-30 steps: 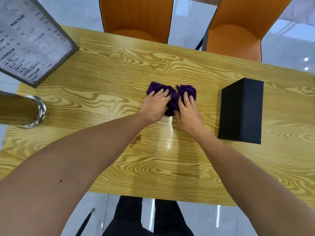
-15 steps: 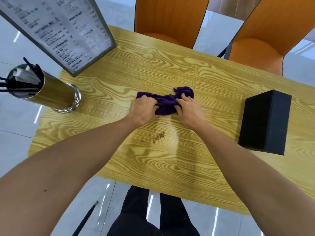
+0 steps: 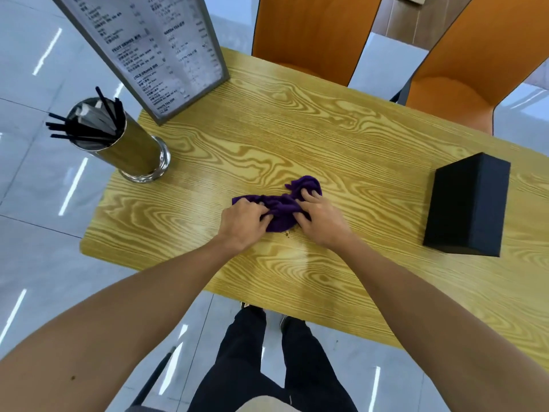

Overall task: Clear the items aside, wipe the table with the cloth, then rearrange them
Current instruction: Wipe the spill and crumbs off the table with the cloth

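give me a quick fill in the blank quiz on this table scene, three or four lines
1. Both hands press on a crumpled ____ cloth.
2. The black rectangular box stands on the person's ____ side.
3. The metal cylinder holder contains black ____.
4. Beyond the wooden table stand two ____ chairs.

Missing words: purple; right; straws; orange

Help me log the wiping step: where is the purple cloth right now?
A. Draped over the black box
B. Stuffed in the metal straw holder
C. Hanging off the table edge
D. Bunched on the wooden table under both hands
D: the crumpled purple cloth lies on the yellow wood-grain table, with the left hand and right hand each holding it in a grip.
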The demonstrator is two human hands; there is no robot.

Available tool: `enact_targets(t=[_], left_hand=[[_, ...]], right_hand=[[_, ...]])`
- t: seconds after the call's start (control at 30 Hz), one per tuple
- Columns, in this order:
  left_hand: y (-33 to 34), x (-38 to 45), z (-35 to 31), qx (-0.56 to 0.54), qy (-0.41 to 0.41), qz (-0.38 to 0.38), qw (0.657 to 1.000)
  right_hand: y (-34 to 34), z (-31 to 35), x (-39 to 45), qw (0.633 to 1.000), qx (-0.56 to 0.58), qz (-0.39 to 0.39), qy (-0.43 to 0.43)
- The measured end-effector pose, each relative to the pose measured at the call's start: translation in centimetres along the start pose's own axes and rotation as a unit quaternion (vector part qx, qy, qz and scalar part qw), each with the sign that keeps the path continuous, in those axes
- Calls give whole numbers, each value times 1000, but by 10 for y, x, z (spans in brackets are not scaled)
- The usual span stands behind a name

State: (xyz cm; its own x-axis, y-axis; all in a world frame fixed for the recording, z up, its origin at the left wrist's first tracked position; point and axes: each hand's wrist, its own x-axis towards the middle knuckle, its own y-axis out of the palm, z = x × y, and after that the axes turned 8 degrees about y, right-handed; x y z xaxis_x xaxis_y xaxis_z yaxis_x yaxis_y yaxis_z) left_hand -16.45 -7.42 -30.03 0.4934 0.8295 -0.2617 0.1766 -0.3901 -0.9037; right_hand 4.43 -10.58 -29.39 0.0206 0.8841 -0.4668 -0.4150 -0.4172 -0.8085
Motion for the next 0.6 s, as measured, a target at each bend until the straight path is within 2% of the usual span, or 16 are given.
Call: enact_targets(t=[0.4,0.6], left_hand=[[31,-49,-55,18,-21,42,999],[53,-75,-88,18,-8,24,1000]], right_hand=[[37,-24,-53,999,-31,23,-21],[47,-42,-86,998,-41,20,-39]])
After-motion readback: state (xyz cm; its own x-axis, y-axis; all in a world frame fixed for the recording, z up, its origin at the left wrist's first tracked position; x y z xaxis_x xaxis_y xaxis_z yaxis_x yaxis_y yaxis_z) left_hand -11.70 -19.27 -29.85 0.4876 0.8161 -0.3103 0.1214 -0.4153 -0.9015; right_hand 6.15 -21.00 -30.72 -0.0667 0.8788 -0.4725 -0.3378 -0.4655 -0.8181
